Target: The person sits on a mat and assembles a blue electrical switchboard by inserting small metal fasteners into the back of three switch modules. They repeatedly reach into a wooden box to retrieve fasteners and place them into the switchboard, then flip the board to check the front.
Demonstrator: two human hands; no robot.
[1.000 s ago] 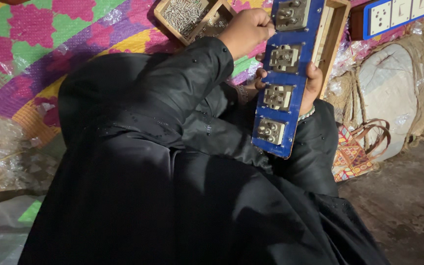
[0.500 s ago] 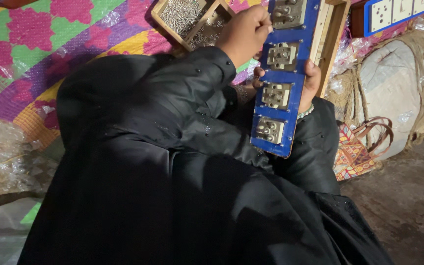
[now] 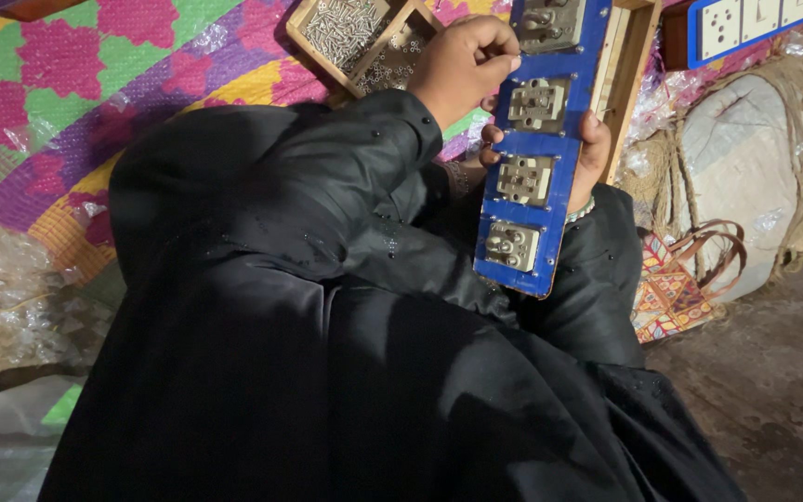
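Note:
A long blue board (image 3: 511, 270) carries several grey socket and switch backs (image 3: 524, 179) in a row. It rests tilted over my lap. My right hand (image 3: 593, 153) grips it from behind, with fingers showing on its right edge and the thumb on its left. My left hand (image 3: 462, 65) reaches across from a black sleeve. Its fingertips are pinched together against the board's left edge, beside the upper socket back (image 3: 536, 102). Anything between those fingertips is too small to see.
A wooden tray (image 3: 295, 33) with compartments of small screws lies on the colourful woven mat (image 3: 95, 84), just beyond my left hand. A wooden frame (image 3: 631, 84) stands behind the board. At the right are a second blue socket board (image 3: 755, 23), a burlap sack (image 3: 745, 158) and a patterned bag (image 3: 676, 288).
My left hand has edged slightly toward the board's left edge with its fingertips pinched. The board and my right hand have barely moved.

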